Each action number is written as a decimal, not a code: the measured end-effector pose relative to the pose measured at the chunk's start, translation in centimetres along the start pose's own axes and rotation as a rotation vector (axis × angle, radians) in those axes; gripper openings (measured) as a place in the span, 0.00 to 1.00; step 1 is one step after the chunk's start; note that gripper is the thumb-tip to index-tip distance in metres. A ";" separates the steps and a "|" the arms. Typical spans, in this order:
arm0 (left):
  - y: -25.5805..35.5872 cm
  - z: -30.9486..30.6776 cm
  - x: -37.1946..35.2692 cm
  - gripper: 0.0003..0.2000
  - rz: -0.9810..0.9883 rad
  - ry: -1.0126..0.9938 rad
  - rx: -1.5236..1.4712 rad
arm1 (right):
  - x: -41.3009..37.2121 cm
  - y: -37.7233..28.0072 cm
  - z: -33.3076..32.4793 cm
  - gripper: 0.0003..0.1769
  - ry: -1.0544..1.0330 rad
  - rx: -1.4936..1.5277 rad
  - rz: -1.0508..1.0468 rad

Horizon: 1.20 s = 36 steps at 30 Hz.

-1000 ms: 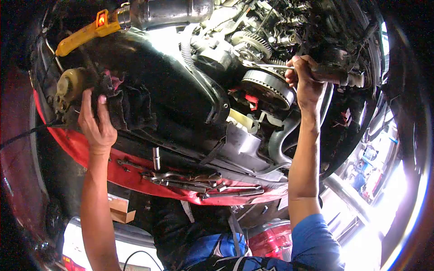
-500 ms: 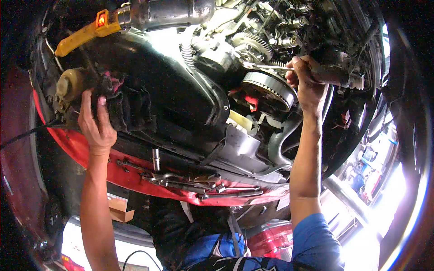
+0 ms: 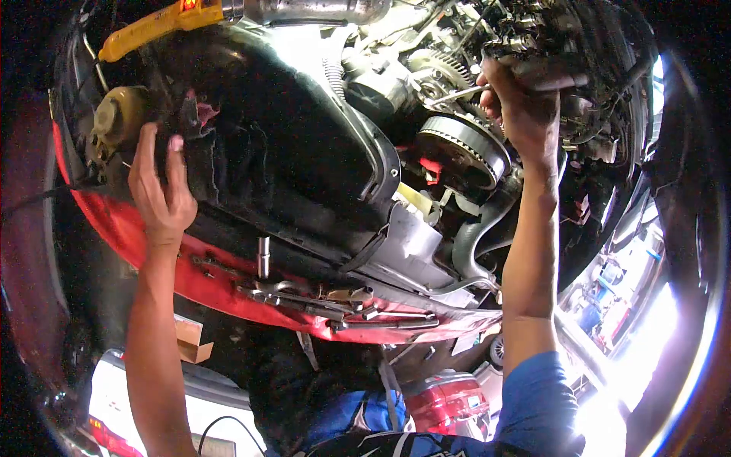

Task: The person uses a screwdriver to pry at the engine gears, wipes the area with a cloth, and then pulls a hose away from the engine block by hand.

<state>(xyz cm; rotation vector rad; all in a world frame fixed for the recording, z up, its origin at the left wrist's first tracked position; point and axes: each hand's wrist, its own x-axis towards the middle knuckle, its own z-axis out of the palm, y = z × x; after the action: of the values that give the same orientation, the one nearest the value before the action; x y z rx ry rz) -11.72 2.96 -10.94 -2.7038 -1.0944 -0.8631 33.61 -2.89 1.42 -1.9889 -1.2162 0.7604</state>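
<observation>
Right hand [image 3: 527, 114] clenches a rod [image 3: 463, 94]; pulley [image 3: 463, 150] sits near, below the grip. Left hand [image 3: 162, 190], fingers spread, near tank [image 3: 118, 116].

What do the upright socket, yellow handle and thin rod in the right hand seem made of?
Upright socket: likely steel, polished or chromed, judging by its mirror-like highlights.
Yellow handle: probably plastic, smooth with a soft sheen, from its even colour.
Thin rod in the right hand: shiny and pale, so probably metal; which metal is unclear.
</observation>
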 end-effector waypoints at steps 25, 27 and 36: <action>1.3 -0.5 1.8 0.18 -0.346 -0.015 -0.310 | 3.5 -0.6 0.9 0.19 -0.130 -0.385 -0.082; 1.3 -0.5 1.8 0.18 -0.342 -0.020 -0.315 | 3.4 -0.7 0.9 0.18 -0.139 -0.389 -0.072; 1.1 -0.3 1.2 0.20 -0.339 -0.005 -0.260 | 3.8 2.9 0.9 0.16 -0.196 -0.395 -0.442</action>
<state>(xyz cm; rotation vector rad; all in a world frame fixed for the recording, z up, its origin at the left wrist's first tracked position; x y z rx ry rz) -10.37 2.81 -9.91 -2.7634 -1.5742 -1.1177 35.89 -0.18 -1.89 -1.8602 -1.9636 0.5259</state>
